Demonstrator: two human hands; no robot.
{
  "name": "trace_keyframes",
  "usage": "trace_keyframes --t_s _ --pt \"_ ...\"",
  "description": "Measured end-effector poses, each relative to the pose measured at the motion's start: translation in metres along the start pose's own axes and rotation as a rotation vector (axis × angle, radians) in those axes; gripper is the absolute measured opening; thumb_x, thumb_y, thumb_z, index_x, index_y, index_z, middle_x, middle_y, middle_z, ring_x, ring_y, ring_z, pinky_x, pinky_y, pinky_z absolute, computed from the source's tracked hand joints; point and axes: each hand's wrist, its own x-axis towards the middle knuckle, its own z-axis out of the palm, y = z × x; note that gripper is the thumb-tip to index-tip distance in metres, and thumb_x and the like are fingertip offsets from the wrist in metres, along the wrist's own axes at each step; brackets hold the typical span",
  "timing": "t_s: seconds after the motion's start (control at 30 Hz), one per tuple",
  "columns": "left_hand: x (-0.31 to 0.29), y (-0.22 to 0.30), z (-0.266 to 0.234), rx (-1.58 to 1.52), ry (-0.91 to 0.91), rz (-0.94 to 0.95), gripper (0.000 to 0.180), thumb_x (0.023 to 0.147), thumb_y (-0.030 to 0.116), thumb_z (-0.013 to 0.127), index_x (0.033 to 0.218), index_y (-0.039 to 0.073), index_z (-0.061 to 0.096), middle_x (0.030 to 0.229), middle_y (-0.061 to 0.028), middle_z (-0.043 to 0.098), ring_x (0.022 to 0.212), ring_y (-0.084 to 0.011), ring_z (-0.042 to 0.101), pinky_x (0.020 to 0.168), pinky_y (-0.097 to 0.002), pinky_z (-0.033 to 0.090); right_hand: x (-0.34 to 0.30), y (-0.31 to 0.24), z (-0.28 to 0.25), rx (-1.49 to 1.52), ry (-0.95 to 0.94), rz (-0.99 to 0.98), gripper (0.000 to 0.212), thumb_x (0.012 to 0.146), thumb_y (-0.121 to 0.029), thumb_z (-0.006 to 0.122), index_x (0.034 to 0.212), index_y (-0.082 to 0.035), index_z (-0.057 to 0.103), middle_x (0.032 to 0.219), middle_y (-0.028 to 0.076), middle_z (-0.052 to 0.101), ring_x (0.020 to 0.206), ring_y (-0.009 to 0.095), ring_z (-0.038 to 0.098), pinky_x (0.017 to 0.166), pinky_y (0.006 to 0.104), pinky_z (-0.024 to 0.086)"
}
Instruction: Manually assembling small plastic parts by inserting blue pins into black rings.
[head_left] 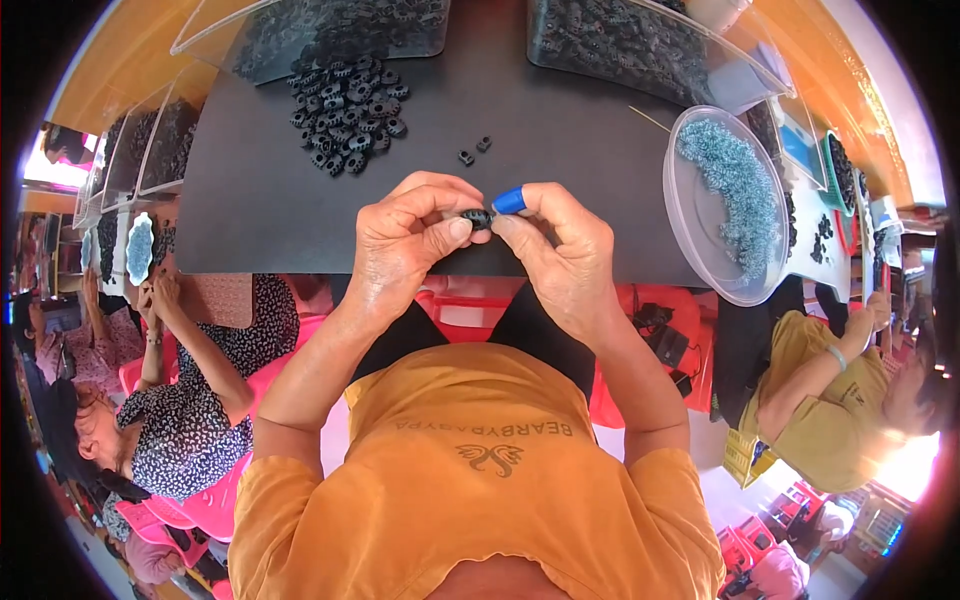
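Just above the near edge of the dark table, both my hands meet. My left hand is closed, its thumb and fingers pinching a small rounded black plastic piece that looks like a cord lock body. Right beside it, my right hand is closed in a pinch at the piece's right end. A blue finger cover sits on its index finger. Whatever lies between its fingertips is too small to make out. Beyond my hands, two small black parts lie loose on the table.
A pile of similar black pieces spreads at the far left, before a clear bin. Another clear bin stands far right. A round clear dish holds tiny bluish pieces. People sit at left and right.
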Motion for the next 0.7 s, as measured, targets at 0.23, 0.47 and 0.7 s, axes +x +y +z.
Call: trace_keyframes --t_s 0.23,0.47,0.7 --pt "0.0 -0.003 -0.001 0.204 -0.053 0.111 0.01 0.083 -0.005 0.062 0.093 -0.005 0.065 0.102 -0.009 0.056 0.084 -0.0124 0.059 0.071 -0.0225 0.052 0.004 -0.007 -0.003 0.097 -0.084 0.082 0.008 0.083 0.006 0.062 0.088 0.002 0.056 0.078 0.009 0.062 0.069 0.012 0.062 0.061 0.0251 0.049" --pt "-0.006 0.002 -0.001 -0.015 -0.047 -0.109 0.011 0.092 0.004 0.056 0.1 -0.003 0.058 0.085 -0.0059 0.061 0.068 -0.009 0.057 0.062 -0.0199 0.048 0.009 -0.007 -0.002 0.546 -0.153 0.295 0.006 0.087 0.003 0.06 0.085 0.002 0.054 0.077 0.008 0.063 0.069 0.012 0.06 0.062 0.0255 0.049" --pt "-0.003 -0.003 -0.002 -0.17 0.01 -0.049 0.014 0.092 0.008 0.057 0.102 -0.002 0.056 0.078 -0.0064 0.063 0.06 -0.0085 0.056 0.058 -0.0211 0.048 0.024 -0.001 -0.007 0.336 -0.21 0.312 0.007 0.084 -0.003 0.065 0.086 0.002 0.06 0.076 0.002 0.062 0.069 0.009 0.058 0.062 0.0226 0.046"
